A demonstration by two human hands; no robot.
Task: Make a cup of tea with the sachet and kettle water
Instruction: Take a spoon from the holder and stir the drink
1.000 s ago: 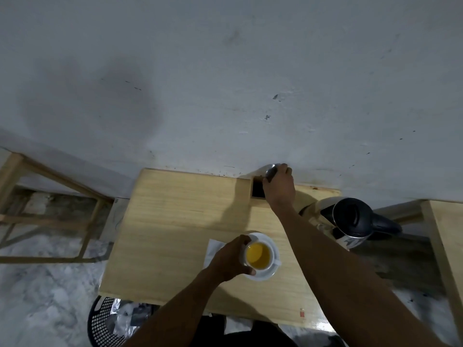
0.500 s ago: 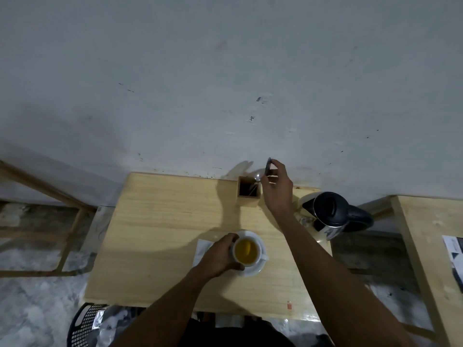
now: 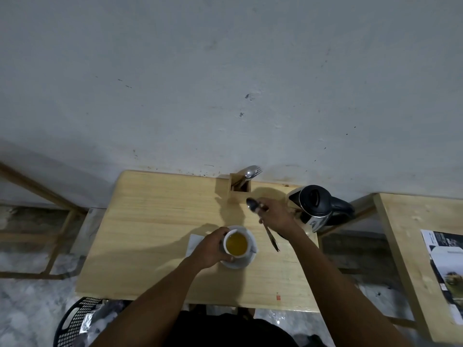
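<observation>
At centre frame, on the wooden table (image 3: 155, 229), the left hand (image 3: 213, 249) wraps round the left side of a white cup (image 3: 236, 244) w/ yellow-amber tea, cup sitting on a white saucer (image 3: 240, 262). Fingers curl against the cup wall, forearm coming up from bottom centre. Right hand (image 3: 274, 216), just up-right of the cup, pinches a metal spoon (image 3: 263, 221): bowl end sticks out upper left of the knuckles, handle slants down-right below the hand, above the tabletop. Right forearm runs in from lower right. White paper, poss. the sachet (image 3: 194, 242), lies flat left of the saucer, partly under the left hand. Kettle (image 3: 313, 209) stands at the table's right edge, near the right wrist. Wooden cutlery box (image 3: 239, 194) w/ more utensils sits at the back edge by the wall. Open tabletop on the left half; front strip below the saucer also bare.
</observation>
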